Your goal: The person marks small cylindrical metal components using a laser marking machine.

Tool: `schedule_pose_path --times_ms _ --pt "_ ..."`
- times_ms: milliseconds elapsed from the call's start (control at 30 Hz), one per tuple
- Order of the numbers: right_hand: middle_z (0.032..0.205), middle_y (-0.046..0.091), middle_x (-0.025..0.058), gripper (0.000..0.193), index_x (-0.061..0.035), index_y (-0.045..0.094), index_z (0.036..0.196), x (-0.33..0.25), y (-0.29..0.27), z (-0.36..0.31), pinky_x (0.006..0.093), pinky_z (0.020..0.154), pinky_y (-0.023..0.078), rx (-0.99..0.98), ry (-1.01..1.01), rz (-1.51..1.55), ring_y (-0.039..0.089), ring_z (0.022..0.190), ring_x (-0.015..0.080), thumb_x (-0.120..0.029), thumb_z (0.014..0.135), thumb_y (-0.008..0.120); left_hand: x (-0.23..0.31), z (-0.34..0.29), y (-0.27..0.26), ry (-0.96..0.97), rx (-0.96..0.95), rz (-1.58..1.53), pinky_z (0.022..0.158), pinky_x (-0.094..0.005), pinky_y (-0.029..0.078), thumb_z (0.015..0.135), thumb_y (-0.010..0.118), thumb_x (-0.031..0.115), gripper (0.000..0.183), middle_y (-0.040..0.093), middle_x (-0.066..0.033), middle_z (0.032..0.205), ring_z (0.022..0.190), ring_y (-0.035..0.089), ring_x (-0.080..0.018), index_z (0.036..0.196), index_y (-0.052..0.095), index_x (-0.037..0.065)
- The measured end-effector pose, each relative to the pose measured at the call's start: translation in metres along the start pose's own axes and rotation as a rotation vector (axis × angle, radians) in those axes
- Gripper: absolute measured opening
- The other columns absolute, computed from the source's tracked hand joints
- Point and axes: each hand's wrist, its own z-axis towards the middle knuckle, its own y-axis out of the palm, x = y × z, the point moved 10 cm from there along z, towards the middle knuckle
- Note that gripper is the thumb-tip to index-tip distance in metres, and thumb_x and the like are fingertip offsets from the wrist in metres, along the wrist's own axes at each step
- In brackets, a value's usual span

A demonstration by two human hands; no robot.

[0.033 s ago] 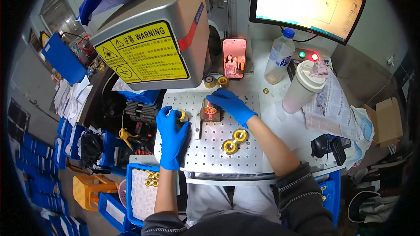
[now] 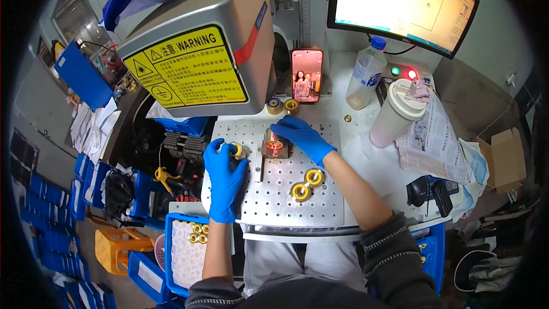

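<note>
My left hand point(image 2: 225, 173), in a blue glove, pinches a gold ring point(image 2: 237, 150) at the left edge of the perforated metal plate point(image 2: 274, 209). My right hand point(image 2: 301, 137), also gloved in blue, lies with its fingers stretched over the back of a small metal fixture point(image 2: 273, 150). The fixture holds a ring lit orange-red. Two gold rings point(image 2: 307, 183) lie side by side on the plate just under my right forearm. Two more rings point(image 2: 283, 106) stand behind the plate, near a phone.
A large grey machine head with a yellow warning label point(image 2: 200, 57) overhangs the plate's far left. A phone point(image 2: 307, 75), a bottle point(image 2: 366, 79), a lidded cup point(image 2: 396, 115) and a monitor point(image 2: 403, 6) stand behind. A blue tray point(image 2: 171, 252) with gold rings sits low left.
</note>
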Motion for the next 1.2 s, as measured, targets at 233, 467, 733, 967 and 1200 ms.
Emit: schedule_pose_path --times_ms 233,467,733,967,1200 --pt "0.096 0.062 0.0037 0.028 -0.0061 0.064 0.100 0.000 0.002 -0.003 0.0249 0.085 0.043 -0.043 -0.061 -0.021 0.056 0.089 0.0122 -0.031 0.088 0.059 -0.004 -0.007 -0.012 -0.089 0.113 -0.090 0.099 -0.0428 0.032 0.080 0.068 0.017 0.025 0.045 -0.0201 0.124 0.116 0.041 -0.0367 0.099 0.056 0.006" --pt "0.093 0.062 0.0052 0.024 -0.0057 0.063 0.096 0.003 0.002 -0.001 0.0276 0.082 0.044 -0.031 -0.115 -0.187 0.056 0.086 0.0136 -0.029 0.089 0.059 -0.003 -0.008 -0.013 -0.089 0.101 -0.126 0.100 -0.0407 0.033 0.085 0.062 0.013 0.016 0.047 -0.0180 0.122 0.115 0.043 -0.0345 0.097 0.057 0.005" --pt "0.082 0.062 0.0116 0.038 -0.0021 0.066 0.088 -0.047 -0.021 -0.047 0.0314 0.074 0.046 -0.163 -0.125 -0.640 0.058 0.073 0.0183 -0.040 0.086 0.061 -0.012 -0.012 -0.017 -0.128 0.138 -0.169 0.101 -0.0383 0.032 0.089 0.054 0.012 0.017 0.049 -0.0156 0.121 0.116 0.044 -0.0307 0.104 0.054 0.004" --pt "0.074 0.064 0.0072 0.035 -0.0027 0.070 0.088 -0.004 -0.017 -0.089 0.0259 0.065 0.048 -0.695 0.272 -0.661 0.060 0.069 0.0118 -0.037 0.083 0.063 -0.012 -0.008 -0.011 -0.110 0.124 -0.203 0.101 -0.0393 0.031 0.089 0.055 0.013 0.014 0.048 -0.0170 0.122 0.115 0.043 -0.0329 0.097 0.056 0.003" --pt "0.076 0.066 0.0071 0.032 -0.0008 0.070 0.085 0.001 -0.034 -0.076 0.0243 0.062 0.051 -0.532 0.260 -0.481 0.062 0.065 0.0121 -0.032 0.081 0.064 -0.020 -0.011 -0.012 -0.108 0.161 -0.193 0.101 -0.0391 0.031 0.089 0.055 0.015 0.016 0.049 -0.0163 0.121 0.115 0.043 -0.0316 0.100 0.057 0.003"
